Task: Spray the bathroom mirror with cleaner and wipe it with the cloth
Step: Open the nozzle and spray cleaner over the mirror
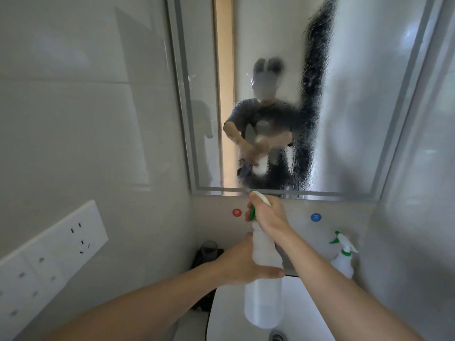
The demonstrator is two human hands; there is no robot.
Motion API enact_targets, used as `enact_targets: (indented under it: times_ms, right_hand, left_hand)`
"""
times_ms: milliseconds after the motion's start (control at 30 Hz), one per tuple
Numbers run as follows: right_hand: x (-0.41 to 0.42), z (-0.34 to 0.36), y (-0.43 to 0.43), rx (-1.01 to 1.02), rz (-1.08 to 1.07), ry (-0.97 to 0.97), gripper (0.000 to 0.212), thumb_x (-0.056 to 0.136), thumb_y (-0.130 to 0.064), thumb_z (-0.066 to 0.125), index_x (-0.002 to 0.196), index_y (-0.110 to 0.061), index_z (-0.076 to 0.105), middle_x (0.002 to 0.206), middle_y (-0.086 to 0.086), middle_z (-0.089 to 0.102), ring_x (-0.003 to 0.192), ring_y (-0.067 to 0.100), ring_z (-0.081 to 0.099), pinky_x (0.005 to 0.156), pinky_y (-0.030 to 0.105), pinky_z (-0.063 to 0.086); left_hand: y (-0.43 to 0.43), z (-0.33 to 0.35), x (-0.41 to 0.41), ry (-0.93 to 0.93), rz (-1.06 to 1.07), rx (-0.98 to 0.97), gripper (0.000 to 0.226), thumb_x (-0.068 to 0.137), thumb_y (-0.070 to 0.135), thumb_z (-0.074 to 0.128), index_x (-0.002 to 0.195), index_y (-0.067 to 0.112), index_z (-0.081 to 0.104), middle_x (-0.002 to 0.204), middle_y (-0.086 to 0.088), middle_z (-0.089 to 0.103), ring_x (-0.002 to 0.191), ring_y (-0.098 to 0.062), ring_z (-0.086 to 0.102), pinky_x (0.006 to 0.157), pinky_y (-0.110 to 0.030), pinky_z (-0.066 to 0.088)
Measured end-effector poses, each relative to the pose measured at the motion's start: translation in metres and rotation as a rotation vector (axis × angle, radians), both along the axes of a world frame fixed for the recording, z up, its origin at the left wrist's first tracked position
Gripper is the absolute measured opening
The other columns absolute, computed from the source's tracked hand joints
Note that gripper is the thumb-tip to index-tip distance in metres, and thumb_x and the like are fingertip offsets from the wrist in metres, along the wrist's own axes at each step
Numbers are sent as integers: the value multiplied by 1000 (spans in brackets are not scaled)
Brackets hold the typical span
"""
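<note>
1 spray bottle [263, 303]: right hand [269, 215] at trigger [252, 214], left hand [243, 267] around middle.

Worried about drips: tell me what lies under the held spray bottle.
Below the spray bottle is the white sink, its drain at the frame's bottom edge. The bottle and left hand hide part of the basin.

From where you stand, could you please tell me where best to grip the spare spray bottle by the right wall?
Take the spare spray bottle round its shoulder below the green collar, probably from the front left: it stands upright, with walls behind and right.
</note>
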State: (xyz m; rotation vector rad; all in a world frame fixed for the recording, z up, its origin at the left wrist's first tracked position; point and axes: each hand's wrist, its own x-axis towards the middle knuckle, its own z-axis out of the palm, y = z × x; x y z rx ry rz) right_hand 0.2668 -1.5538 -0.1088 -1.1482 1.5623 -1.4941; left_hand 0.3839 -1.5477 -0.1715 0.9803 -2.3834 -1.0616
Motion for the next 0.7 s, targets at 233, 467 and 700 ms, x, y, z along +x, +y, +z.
enact_targets:
  times_ms: [233,467,700]
  right_hand:
    - [11,2,-7,54,26,42,37,100,-34,56,68,-15,53,58,4,57,54,21,55,64,33,47]
    - [20,3,-22,-4,147,95,43,97,-37,54,66,-10,65,65,7,68,63,19,61,65,32,49]
    - [29,-3,-27,44,178,-28,31,100,-28,55,77,-7,55,64,15,51,52,22,50,54,32,44]
  left_hand:
    - [3,2,10,32,21,-14,74,77,48,84,140,41,47,141,16,55,131,-3,52,113,-39,45]
    - [3,6,17,8,102,17,60,81,42,83,114,60,37,138,16,52,127,-3,50,111,-30,44]
    - [3,1,27,11,141,3,69,75,49,83,134,39,49,133,16,58,124,-3,55,107,-34,49]
